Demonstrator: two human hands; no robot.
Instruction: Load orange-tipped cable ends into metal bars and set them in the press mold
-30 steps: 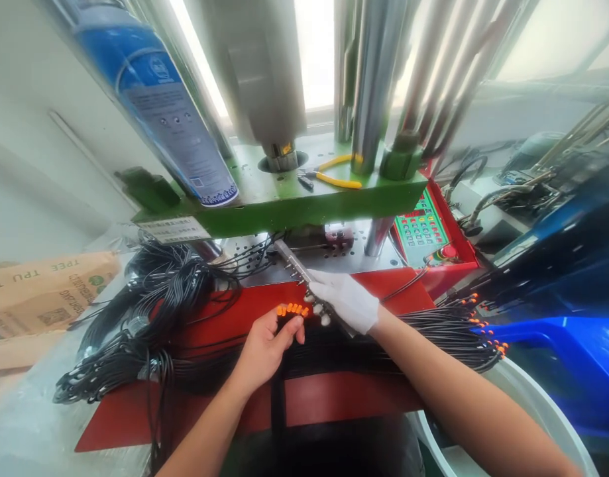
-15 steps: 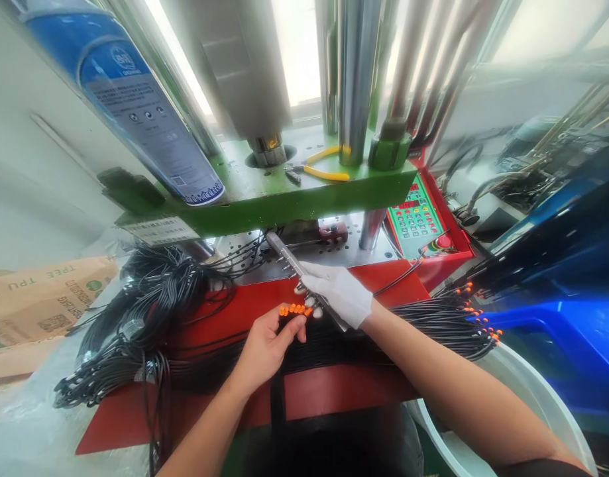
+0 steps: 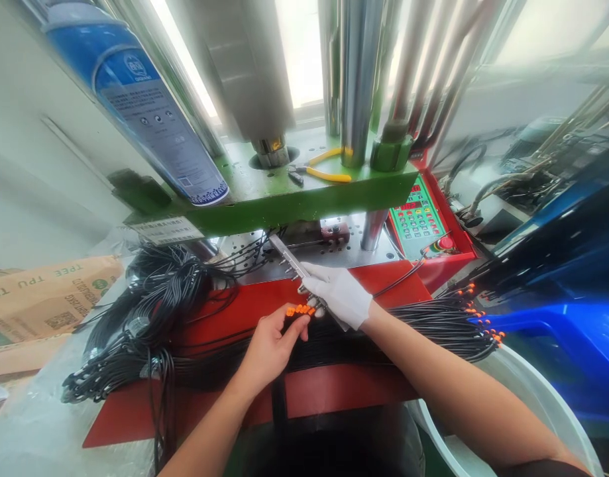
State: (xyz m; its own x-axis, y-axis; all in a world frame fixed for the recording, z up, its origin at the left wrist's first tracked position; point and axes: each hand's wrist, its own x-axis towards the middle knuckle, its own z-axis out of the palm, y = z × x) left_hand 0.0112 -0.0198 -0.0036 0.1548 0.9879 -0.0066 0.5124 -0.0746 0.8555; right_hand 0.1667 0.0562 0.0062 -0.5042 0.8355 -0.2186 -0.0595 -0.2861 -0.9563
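My bare left hand (image 3: 274,341) pinches a short row of small orange pieces (image 3: 300,310) between thumb and fingers. My right hand (image 3: 340,297), in a white glove, is closed around a long metal bar (image 3: 288,255) with several pins along its side. The bar slants from the press opening down toward me, and the orange row meets its lower part at the gloved fingers. Whether the pieces are fixed to the bar I cannot tell. Beneath both hands lies a thick bundle of black cables (image 3: 423,324) with orange tips at the right end.
A green press plate (image 3: 304,209) stands ahead, with a blue spray can (image 3: 160,126) and yellow-handled pliers (image 3: 327,175) on it. The control panel (image 3: 413,222) is to the right. More black cables (image 3: 160,285) lie left; a white tub (image 3: 537,384) stands low right.
My left hand has shifted slightly right with the orange row, closer to the metal bar. My right hand keeps its hold on the bar, and the view has moved a little.
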